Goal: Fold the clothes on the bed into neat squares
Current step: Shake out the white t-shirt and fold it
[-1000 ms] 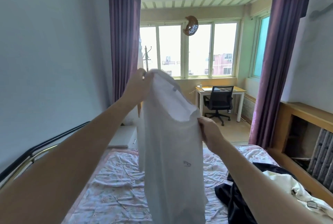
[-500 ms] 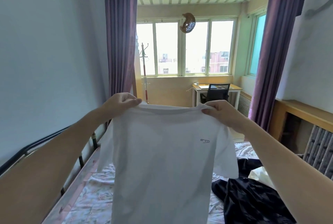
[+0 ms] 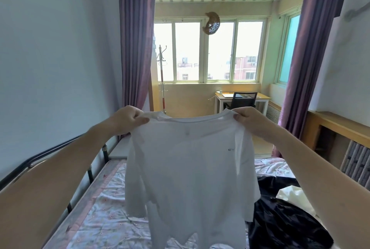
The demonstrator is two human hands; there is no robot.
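Both hands, left hand (image 3: 128,119) and right hand (image 3: 250,121), grip the white T-shirt (image 3: 190,168) by its shoulders above the bed (image 3: 96,214); next it probably needs laying flat.

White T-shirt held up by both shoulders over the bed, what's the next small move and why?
Probably lower the white T-shirt flat onto the floral bedsheet. The left hand and right hand pinch its shoulders; it hangs spread open in the air, unfolded, beside the black garment.

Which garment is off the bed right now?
The white T-shirt, held up by both hands at its shoulders; the black garment lies crumpled on the bed.
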